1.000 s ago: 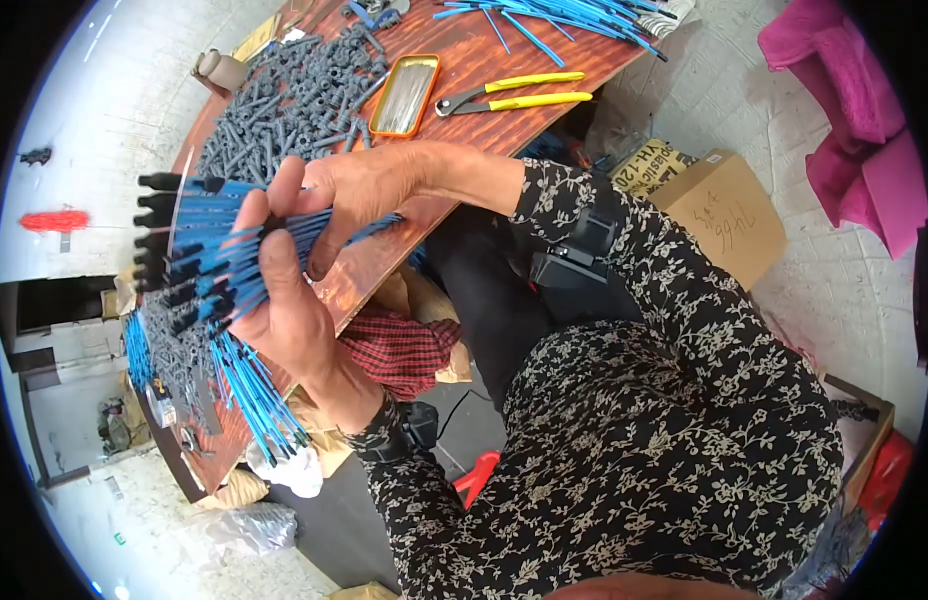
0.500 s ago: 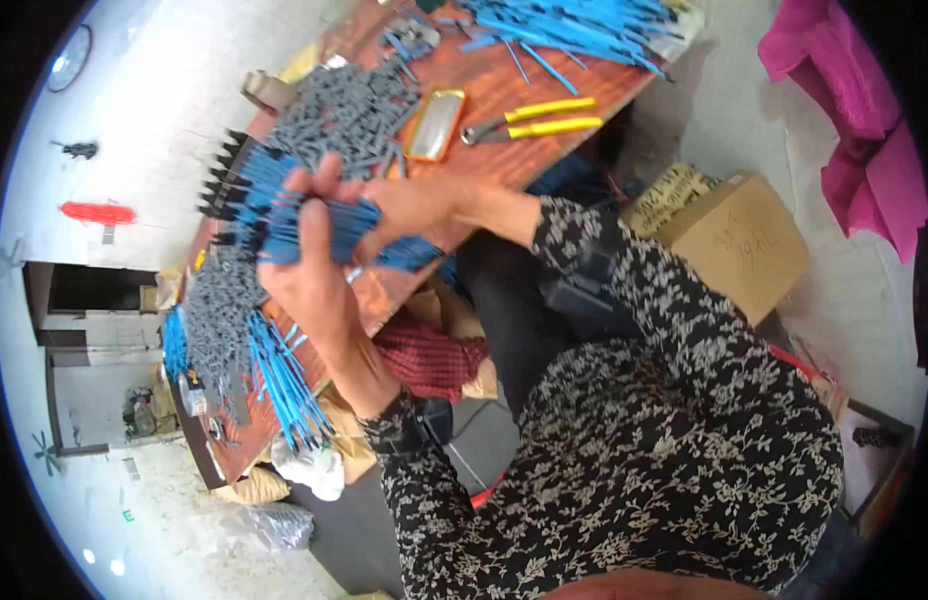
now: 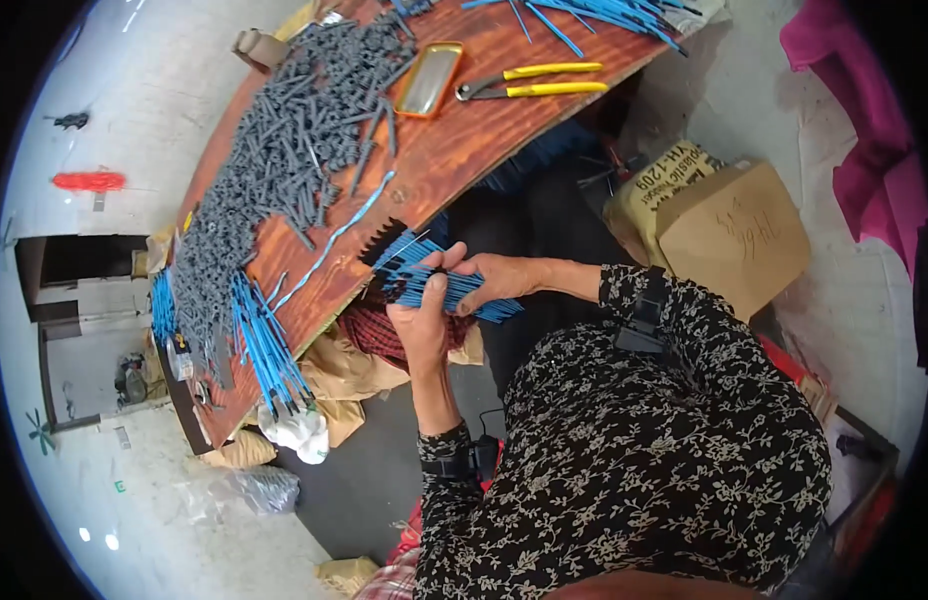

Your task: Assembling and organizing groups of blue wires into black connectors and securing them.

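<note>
A bundle of thin blue rods with black toothed ends (image 3: 409, 258) lies between my two hands, just off the table's near edge and above my lap. My left hand (image 3: 421, 318) wraps round it from the near left, thumb on top. From the right, my right hand (image 3: 499, 280) grips the same bundle, its fingers meeting the left ones. The rods' plain ends stick out below my right palm. What the fingers cover cannot be seen. On the table beyond, a narrow light-blue strip (image 3: 334, 243) lies loose beside a heap of short grey tubes (image 3: 284, 125).
Yellow-handled pincers (image 3: 544, 82) and an orange-rimmed shallow box (image 3: 431, 78) lie on the reddish wooden table (image 3: 434, 150). More blue rods rest at its far right (image 3: 584, 15) and left end (image 3: 264, 340). A cardboard box (image 3: 734, 235) stands to the right.
Both hands have brought the blue bundle from over the table toward my body, down and right in the picture. The grey heap and the light-blue strip now show uncovered.
</note>
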`<state>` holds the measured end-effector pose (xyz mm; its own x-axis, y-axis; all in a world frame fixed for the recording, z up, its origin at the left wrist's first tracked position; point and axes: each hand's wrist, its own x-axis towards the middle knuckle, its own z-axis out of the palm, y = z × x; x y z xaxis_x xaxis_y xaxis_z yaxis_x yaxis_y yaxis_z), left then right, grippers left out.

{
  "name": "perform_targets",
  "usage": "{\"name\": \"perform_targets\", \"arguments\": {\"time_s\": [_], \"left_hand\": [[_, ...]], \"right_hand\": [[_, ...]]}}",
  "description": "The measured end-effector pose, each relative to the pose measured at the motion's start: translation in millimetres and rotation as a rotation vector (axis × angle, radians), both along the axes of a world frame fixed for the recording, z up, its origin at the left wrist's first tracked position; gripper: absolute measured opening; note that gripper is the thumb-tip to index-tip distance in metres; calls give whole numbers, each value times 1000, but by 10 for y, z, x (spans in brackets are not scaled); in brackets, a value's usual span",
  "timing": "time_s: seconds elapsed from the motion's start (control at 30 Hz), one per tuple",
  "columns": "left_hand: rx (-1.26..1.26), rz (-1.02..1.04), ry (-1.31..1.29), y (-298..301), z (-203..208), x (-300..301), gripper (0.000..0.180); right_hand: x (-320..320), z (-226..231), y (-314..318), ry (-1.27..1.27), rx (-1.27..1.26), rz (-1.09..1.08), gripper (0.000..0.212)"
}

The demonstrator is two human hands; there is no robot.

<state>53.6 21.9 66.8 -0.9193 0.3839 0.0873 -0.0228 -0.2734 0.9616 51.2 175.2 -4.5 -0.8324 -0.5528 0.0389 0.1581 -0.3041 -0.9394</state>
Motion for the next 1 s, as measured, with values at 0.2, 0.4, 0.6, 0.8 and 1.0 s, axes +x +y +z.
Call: {"name": "perform_targets", "arguments": {"time_s": [0.2,0.4,0.6,0.8,1.0], "left_hand": [[63,-82,19,3,259,2,28],[124,-28,-215,-171,-104,91,28],[89,-59,-290,-183,-157,27,28],[-9,-154,-339,-201,-43,-55,24],[-91,-272,-385,-283,156,-55,23]], "right_hand": [[113,147,45,120,41,-59,38],[290,-163,-88,-71,57,-15,37],[281,-377,-113,-164,39,8,35],[286,-415,-86,-155,5,25,35],[280,-482,-108,-113,-9,-2,37]]}}
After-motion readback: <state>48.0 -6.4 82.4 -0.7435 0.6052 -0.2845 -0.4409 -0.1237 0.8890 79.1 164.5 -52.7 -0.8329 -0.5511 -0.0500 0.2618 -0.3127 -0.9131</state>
